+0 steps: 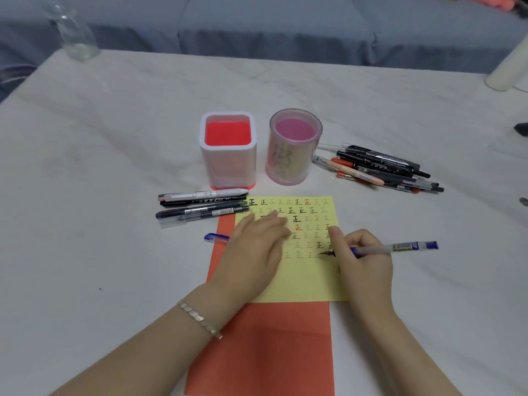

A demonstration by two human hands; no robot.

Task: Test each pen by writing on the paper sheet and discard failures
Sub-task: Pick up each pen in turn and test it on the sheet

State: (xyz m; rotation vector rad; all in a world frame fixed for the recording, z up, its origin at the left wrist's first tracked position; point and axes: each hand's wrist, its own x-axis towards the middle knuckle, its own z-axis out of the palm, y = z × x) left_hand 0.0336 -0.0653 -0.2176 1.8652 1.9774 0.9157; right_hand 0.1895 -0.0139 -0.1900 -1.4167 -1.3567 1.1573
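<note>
Gripping blue pen (380,248) in right hand (364,262), nib on yellow sheet (303,281), right next to left hand (257,244) pressed flat on it, fingers straight.

A home living room: grey sofa (257,27) behind a cloth-covered table (114,144).

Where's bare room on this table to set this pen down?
The white tablecloth is bare left of the square red-and-white holder and the row of pens, and right of the yellow paper sheet below the loose pen pile. Tight between that holder and the sheet.
</note>
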